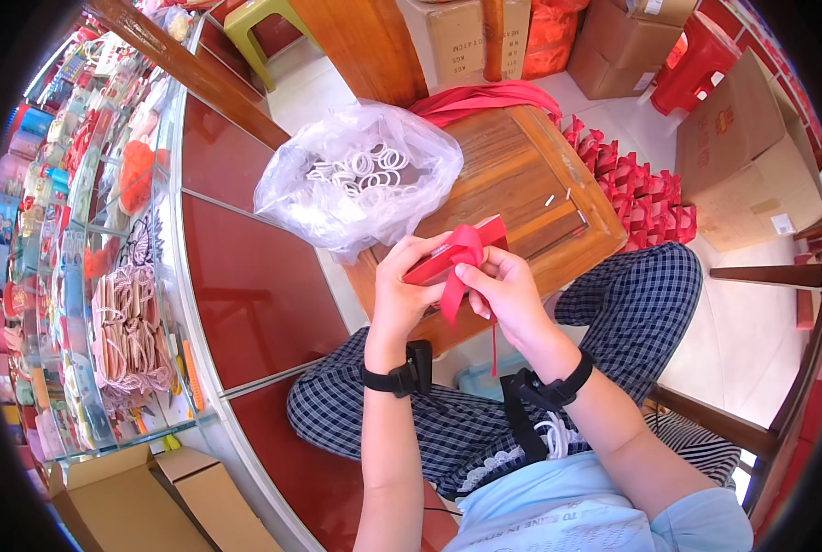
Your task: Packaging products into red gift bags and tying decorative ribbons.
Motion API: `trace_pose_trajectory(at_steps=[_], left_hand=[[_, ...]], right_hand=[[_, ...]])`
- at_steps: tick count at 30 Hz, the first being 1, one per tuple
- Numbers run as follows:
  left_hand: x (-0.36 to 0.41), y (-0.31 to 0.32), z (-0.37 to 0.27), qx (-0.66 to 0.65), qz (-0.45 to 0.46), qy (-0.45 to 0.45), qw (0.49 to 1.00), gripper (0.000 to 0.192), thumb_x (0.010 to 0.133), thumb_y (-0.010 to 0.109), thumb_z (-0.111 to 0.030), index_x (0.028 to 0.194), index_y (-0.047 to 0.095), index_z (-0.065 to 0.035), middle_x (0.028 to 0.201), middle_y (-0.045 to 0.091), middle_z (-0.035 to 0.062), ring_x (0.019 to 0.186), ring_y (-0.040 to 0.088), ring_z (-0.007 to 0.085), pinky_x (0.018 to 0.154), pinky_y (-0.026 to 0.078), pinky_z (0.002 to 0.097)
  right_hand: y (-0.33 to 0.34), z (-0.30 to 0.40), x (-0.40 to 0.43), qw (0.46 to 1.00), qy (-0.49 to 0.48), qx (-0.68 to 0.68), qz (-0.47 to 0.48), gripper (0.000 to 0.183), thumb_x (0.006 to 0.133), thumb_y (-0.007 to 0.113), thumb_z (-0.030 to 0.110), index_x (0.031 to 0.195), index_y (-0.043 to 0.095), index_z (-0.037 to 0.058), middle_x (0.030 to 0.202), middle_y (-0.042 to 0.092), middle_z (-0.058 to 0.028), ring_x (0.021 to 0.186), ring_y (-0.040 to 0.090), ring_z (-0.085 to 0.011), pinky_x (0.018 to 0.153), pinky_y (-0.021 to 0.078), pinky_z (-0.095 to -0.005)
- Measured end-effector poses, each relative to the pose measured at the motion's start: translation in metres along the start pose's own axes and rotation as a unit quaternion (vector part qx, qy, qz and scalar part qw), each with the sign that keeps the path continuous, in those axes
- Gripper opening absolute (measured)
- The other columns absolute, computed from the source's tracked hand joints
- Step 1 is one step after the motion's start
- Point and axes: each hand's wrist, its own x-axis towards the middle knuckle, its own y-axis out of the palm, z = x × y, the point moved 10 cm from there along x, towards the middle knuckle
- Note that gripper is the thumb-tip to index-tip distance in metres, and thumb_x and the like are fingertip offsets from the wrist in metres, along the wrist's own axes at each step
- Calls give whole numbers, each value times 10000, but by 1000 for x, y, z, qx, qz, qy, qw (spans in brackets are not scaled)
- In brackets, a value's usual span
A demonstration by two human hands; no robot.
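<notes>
Over the near edge of a wooden chair seat (480, 159), a small red box (425, 268) is held up between my two hands. My left hand (407, 276) grips the box's left side, thumb below and fingers above. A red ribbon (467, 247) loops across the box top, and one end hangs down in front. Thumb and fingers of my right hand (504, 286) pinch this ribbon at the box's right side. A thin red strip dangles under the right hand. My palms hide much of the box.
Beyond my hands, a clear plastic bag (356, 228) holds several white rings (363, 165). Red ribbon strips (487, 96) lie at the seat's back. Several red boxes (639, 193) are stacked on the floor beside a carton (742, 152). A glass display case (169, 276) borders the left.
</notes>
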Motion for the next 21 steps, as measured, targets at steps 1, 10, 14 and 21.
trace_pose_trajectory(at_steps=[1,10,14,21], left_hand=[[0,0,2,-5,-5,0,1000,537,608,782,12,1131,671,-38,928,611,56,858,600,173,766,482,282],[0,-2,-3,22,-20,20,999,461,640,769,-39,1093,684,-27,902,627,66,845,607,174,771,479,288],[1,-2,-7,43,-33,17,998,402,659,741,-25,1058,693,-18,868,631,72,816,600,168,757,474,282],[1,-3,-3,16,-46,18,999,351,693,722,-29,1042,695,-12,864,635,73,774,586,163,730,463,275]], right_hand=[[-1,-2,0,1000,2,8,-10,85,911,643,118,901,598,46,733,625,-11,465,497,-37,419,371,-178],[-5,2,1,988,-50,-143,-24,84,900,644,87,878,628,8,770,661,-36,607,596,-56,497,431,-183],[-9,8,-1,974,-154,-161,-39,109,885,644,61,951,636,-26,807,686,-72,706,649,-113,620,504,-243],[2,27,-11,947,-195,-255,-14,188,854,643,26,1034,628,-26,867,698,-168,810,696,-203,727,523,-298]])
